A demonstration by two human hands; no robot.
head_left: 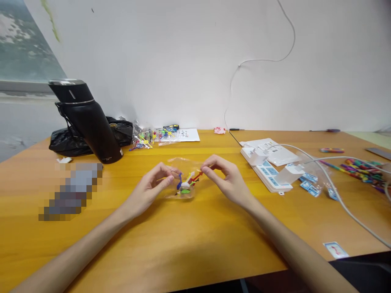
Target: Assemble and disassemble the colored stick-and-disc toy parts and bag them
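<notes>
Between my two hands, just over the middle of the table, is a clear plastic bag [187, 195] with small colourful plastic pieces [185, 185] in it, blue, white, red, yellow and green. My left hand [151, 187] pinches the bag's left side between thumb and fingers. On the other side my right hand [224, 179] has thumb and forefinger closed at the bag's upper right corner, close to a red piece. The fingertips partly cover the bag's edges, so I cannot tell whether it is sealed.
A black bottle [88, 122] stands at the left by a black plastic bag [71, 140]. Bagged colourful pieces [146, 138] lie at the back. To the right are a white power strip [269, 175] with cables, blue-printed packets [310, 189], colourful pens [363, 169] and a small card [336, 250].
</notes>
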